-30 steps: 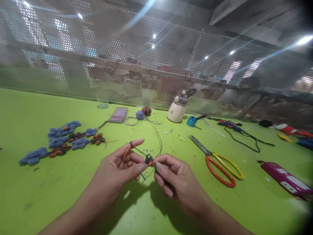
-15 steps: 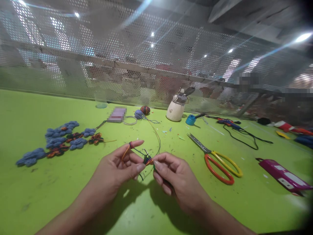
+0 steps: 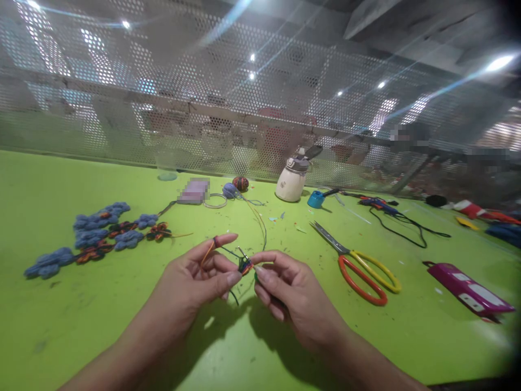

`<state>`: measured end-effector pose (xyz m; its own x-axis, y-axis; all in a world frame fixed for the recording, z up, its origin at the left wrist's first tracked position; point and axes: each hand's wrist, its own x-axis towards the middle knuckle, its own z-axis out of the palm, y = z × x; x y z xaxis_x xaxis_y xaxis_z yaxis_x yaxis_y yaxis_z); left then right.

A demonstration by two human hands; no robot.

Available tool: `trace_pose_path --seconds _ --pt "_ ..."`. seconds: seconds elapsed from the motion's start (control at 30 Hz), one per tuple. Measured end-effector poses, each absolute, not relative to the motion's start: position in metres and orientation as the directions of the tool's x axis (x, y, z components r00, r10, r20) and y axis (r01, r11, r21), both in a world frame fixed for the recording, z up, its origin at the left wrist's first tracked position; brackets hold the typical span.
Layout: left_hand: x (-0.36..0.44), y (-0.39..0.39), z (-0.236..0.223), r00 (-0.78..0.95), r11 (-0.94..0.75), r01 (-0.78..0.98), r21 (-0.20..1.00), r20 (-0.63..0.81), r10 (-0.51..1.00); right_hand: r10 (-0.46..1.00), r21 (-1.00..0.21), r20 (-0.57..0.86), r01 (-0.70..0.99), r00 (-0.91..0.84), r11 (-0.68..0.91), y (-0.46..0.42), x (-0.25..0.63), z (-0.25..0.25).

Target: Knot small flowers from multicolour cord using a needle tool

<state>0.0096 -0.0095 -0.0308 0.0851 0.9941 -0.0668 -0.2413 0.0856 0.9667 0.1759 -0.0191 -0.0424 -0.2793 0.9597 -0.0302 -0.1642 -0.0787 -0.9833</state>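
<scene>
Between thumb and fingers, my left hand (image 3: pixel 203 277) pinches a small multicoloured piece of crochet (image 3: pixel 245 266). Its index finger is stretched out with yarn (image 3: pixel 211 245) wound round it. My right hand (image 3: pixel 285 285) is closed on a crochet hook (image 3: pixel 256 276); a bit of its green handle shows at the fingers and its metal tip stands in the stitches. Most of the handle is hidden in the palm. A dark yarn tail hangs below the left thumb. From the work, a strand runs back to the yarn balls, one purple (image 3: pixel 230 190) and one red-and-black (image 3: pixel 240 184).
Blue and orange-black crocheted flowers (image 3: pixel 91 237) lie at left. Scissors (image 3: pixel 345 255) with red and yellow handles lie right of my hands, near a magenta case (image 3: pixel 468 288). Behind stand a cream jug (image 3: pixel 290 182), a blue pot (image 3: pixel 316 199) and a perforated metal screen (image 3: pixel 228 108).
The right index finger has straightened slightly and shifted left over the crochet. Both hands otherwise keep their grip. The whole view has shifted very slightly.
</scene>
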Motion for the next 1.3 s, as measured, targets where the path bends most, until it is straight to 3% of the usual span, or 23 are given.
trace_pose_path --seconds 0.3,0.57,0.87,1.3 --pt "0.009 -0.008 -0.033 0.113 0.13 -0.271 0.954 -0.103 0.988 0.956 -0.972 -0.028 -0.216 -0.29 -0.094 -0.02 0.176 -0.045" --pt "0.008 -0.007 -0.036 0.238 0.173 -0.245 0.954 -0.114 0.965 0.952 -0.973 -0.008 -0.217 -0.307 -0.078 -0.02 0.175 -0.045" --pt "0.005 -0.004 -0.041 0.171 0.121 -0.219 0.968 -0.084 0.982 0.985 -0.973 0.009 -0.229 -0.173 -0.031 -0.018 0.172 -0.05" --pt "0.002 0.001 -0.051 0.16 0.101 -0.104 0.989 -0.084 0.984 0.978 -0.932 -0.111 -0.323 -0.178 -0.165 -0.019 0.167 -0.051"
